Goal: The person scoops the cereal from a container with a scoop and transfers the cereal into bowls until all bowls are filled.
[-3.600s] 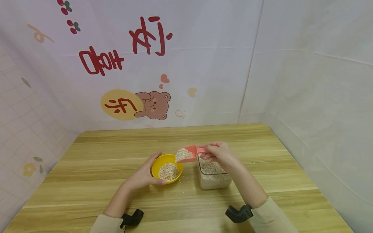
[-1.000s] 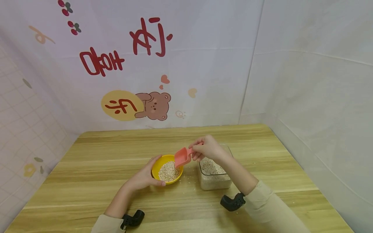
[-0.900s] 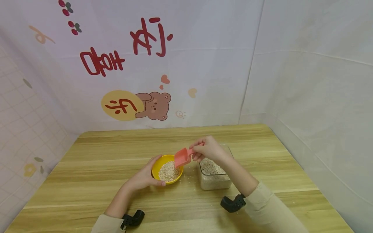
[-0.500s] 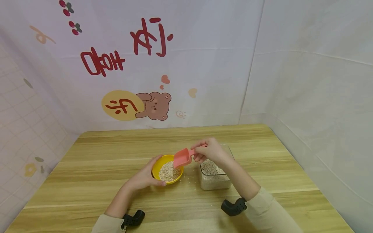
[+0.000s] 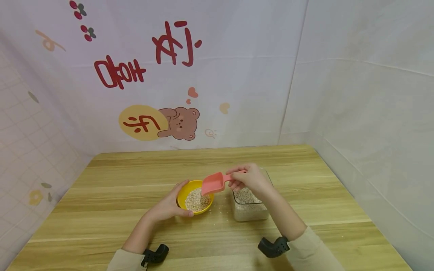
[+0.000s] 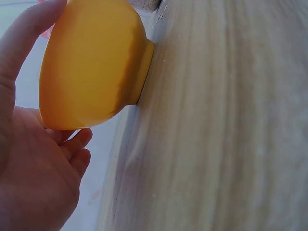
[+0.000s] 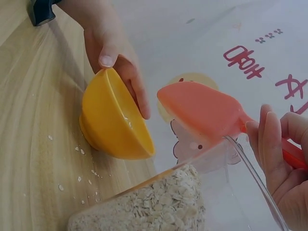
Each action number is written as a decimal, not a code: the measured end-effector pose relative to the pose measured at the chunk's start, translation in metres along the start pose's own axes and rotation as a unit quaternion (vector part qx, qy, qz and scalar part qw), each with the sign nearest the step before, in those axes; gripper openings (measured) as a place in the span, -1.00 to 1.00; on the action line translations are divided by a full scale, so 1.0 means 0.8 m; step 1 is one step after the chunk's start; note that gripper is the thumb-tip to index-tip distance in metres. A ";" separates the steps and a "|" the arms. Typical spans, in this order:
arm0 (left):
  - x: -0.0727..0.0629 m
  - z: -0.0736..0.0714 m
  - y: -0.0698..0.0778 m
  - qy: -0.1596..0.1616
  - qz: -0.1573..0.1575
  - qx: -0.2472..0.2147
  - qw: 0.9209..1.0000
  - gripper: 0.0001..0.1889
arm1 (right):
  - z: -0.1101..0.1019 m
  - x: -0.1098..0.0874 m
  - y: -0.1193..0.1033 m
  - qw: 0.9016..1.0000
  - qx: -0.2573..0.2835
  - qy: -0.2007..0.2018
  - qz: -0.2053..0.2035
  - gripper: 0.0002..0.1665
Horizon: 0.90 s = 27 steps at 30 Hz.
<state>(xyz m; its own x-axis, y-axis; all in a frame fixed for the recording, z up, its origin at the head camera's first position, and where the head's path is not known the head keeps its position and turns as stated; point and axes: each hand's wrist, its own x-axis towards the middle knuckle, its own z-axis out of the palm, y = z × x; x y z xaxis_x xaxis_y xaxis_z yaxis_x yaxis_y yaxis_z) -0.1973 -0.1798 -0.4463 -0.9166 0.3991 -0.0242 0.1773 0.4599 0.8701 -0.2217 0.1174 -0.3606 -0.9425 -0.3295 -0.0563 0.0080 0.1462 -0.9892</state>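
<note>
My left hand point(image 5: 169, 205) grips a yellow bowl point(image 5: 182, 191) from its left side, thumb along the near rim and fingers round the far side. The bowl's foot stands on the table in the left wrist view, and a mound of oats point(image 5: 194, 201) lies inside it. My right hand point(image 5: 250, 180) pinches the handle of a pink scoop point(image 5: 213, 183). The scoop's front edge overlaps the bowl's right rim in the head view, and its tray shows no oats. Below the right hand is a clear square container point(image 5: 249, 213) holding oats point(image 7: 168, 202).
Loose oat flakes point(image 7: 79, 179) lie scattered on the wooden table point(image 5: 190, 244) between bowl and container. A white printed cloth point(image 5: 237, 75) hangs behind the table and along both sides. Each wrist carries a black camera mount point(image 5: 272, 247).
The scoop, heaped with oats earlier, has been tipped into the bowl and now looks empty. Over the last second, it has levelled out and the right hand has shifted slightly right. The left hand stays put.
</note>
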 end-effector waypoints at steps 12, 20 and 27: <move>0.000 -0.002 0.003 0.006 0.007 -0.017 1.000 0.17 | -0.012 -0.013 0.005 0.999 0.047 0.016 -0.008 -0.69; 0.000 -0.003 0.004 0.014 0.010 -0.005 1.000 0.15 | -0.023 -0.021 0.011 0.997 0.066 0.028 -0.007 -0.66; -0.001 -0.003 0.007 0.014 0.012 -0.005 1.000 0.16 | -0.029 -0.026 0.015 0.996 0.080 0.024 -0.014 -0.65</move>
<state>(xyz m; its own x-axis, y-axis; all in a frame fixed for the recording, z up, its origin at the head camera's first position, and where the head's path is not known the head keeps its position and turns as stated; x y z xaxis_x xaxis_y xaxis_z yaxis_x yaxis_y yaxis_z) -0.1968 -0.1794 -0.4402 -0.9220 0.3872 0.0099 0.1953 0.4425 0.8752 -0.2097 0.1478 -0.3682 -0.9581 -0.2851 -0.0263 0.0315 -0.0139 -0.9994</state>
